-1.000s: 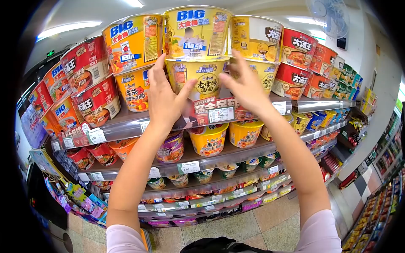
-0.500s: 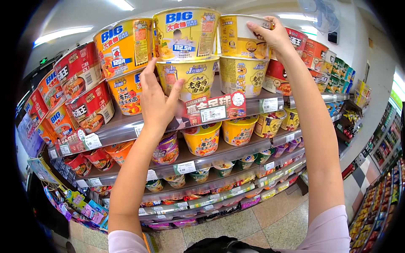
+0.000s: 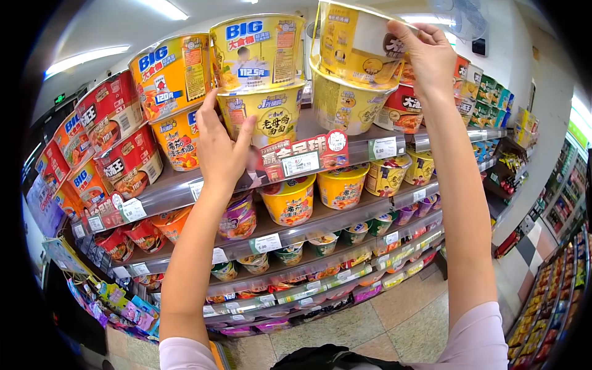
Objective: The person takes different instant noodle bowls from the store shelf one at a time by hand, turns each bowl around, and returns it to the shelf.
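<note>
Right hand (image 3: 431,58) fingers held upper tub (image 3: 353,48) | lower tub (image 3: 345,106) had tipped with it | left hand's (image 3: 221,148) fingers were wide beside middle stack (image 3: 262,52)

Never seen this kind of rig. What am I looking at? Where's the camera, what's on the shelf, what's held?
No machine here: these are a person's two bare hands. Every picture comes from one camera worn on the head, looking forward and down, so the forearms enter from below. The wide lens bends the edges.

Ahead is a store shelf stacked with instant noodle tubs: red at left, orange next, then yellow. Price tags and a red promo sign run along its front.

The right hand grips the upper yellow-and-white tub by its rim, directly above another yellow tub. The left hand is open, thumb in front of a lower yellow tub; I can't tell if they touch.
</note>
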The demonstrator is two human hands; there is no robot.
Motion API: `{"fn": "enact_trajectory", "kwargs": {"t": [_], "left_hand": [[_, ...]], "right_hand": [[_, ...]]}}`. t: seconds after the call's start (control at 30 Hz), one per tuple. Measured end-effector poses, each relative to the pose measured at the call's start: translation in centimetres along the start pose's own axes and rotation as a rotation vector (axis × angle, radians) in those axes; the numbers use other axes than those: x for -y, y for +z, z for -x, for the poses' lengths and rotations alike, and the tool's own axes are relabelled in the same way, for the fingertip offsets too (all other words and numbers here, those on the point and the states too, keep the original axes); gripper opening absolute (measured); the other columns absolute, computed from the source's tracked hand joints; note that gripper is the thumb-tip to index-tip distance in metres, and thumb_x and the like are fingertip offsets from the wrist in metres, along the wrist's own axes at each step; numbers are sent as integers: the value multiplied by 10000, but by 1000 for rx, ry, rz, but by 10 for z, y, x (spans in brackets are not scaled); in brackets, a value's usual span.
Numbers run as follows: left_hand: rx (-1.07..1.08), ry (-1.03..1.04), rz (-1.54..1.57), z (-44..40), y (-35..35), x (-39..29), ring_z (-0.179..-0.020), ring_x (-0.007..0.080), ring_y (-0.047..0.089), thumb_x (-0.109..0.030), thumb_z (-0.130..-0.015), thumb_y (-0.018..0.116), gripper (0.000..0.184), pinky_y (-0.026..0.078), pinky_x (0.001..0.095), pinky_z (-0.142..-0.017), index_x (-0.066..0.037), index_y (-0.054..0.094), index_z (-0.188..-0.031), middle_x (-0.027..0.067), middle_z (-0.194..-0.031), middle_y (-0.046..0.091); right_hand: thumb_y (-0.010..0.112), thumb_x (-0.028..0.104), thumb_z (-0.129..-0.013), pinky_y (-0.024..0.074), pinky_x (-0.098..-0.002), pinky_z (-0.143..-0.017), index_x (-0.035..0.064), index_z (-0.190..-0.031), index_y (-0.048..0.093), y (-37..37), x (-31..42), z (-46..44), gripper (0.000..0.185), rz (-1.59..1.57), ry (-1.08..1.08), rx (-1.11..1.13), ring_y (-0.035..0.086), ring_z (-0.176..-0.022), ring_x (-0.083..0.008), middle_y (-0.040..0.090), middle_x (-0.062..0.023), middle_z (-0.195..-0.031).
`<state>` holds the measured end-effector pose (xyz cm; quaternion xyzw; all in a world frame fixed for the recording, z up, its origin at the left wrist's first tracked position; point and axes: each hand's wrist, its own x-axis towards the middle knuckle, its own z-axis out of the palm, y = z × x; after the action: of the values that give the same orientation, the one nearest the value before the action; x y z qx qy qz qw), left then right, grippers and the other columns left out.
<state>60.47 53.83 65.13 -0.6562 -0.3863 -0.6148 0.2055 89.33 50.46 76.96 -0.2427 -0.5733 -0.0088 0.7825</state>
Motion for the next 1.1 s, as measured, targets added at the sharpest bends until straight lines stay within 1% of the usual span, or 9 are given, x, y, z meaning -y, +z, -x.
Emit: {"fn": "enact_trajectory", "kwargs": {"t": [0.37, 0.43, 0.5, 0.53, 0.67, 0.77, 0.93, 1.0, 1.1], "left_hand": [[32, -94, 89, 1, -6, -10, -994, 288, 529, -279, -790, 622, 641, 427, 373, -840, -26, 298, -1281, 183, -1192, 434], [-141, 162, -103, 10, -12, -18, -1104, 300, 438, -247, -765, 638, 659, 362, 377, -923, 0, 294, -1270, 190, -1211, 409], [-97, 167, 277, 29, -17, -36, -1176, 304, 359, -263, -684, 703, 792, 287, 396, -988, -4, 257, -1285, 181, -1252, 361], [-65, 176, 522, 41, -17, -47, -1168, 310, 369, -305, -635, 754, 890, 290, 406, -982, -17, 236, -1299, 181, -1248, 357], [566, -148, 1414, 101, -29, -98, -1272, 286, 246, -563, -473, 798, 1296, 173, 403, -1039, -26, 30, -1367, 159, -1359, 243], [922, -648, 1647, 151, -53, -113, -1287, 239, 218, -524, -433, 831, 1352, 158, 364, -1047, -28, 3, -1380, 119, -1382, 222], [1087, -1007, 1728, 229, -72, -114, -1261, 191, 275, -460, -444, 849, 1283, 211, 330, -1036, -5, 87, -1371, 93, -1378, 265], [1116, -1116, 1733, 258, -74, -112, -1249, 190, 300, -445, -453, 850, 1250, 234, 330, -1029, 3, 121, -1365, 94, -1366, 295], [1080, -1380, 1822, 294, -84, -116, -1222, 199, 342, -555, -523, 775, 1161, 278, 334, -1006, 12, 185, -1347, 114, -1323, 357]], "right_hand": [[684, 291, -770, 505, -311, -737, 48, -1013, 536, -90, 82, 6, 374, -192, -33, -69, 588, -860, -162, 598, -52, -939], [699, 310, -756, 505, -288, -701, 31, -1003, 531, -100, 105, 29, 409, -207, -73, -48, 593, -830, -139, 597, -49, -907], [561, 377, -841, 457, -355, -867, 80, -1176, 487, -116, 115, 48, 454, -185, 12, 4, 523, -1047, -206, 517, -76, -1181], [561, 377, -841, 457, -355, -867, 80, -1176, 487, -121, 118, 61, 454, -177, 5, -1, 523, -1047, -206, 517, -76, -1181], [531, 426, -843, 415, -321, -888, 48, -1123, 474, -139, 112, 127, 473, -470, 251, 24, 534, -1001, -174, 538, -46, -1106], [572, 466, -788, 429, -314, -882, 56, -1078, 430, -140, 106, 171, 522, -383, 434, 61, 537, -1016, -180, 539, -96, -1118], [680, 396, -739, 460, -222, -765, 82, -1033, 461, -126, 89, 223, 483, -333, 699, 119, 547, -936, -97, 570, -45, -1018], [578, 374, -843, 404, -172, -686, 79, -1101, 454, -120, 87, 236, 411, -231, 676, 191, 507, -849, -52, 544, -10, -996], [377, 556, -871, 345, -259, -901, 13, -1279, 342, -109, 89, 245, 681, 201, 624, 364, 445, -1078, -129, 472, -77, -1183]]}}
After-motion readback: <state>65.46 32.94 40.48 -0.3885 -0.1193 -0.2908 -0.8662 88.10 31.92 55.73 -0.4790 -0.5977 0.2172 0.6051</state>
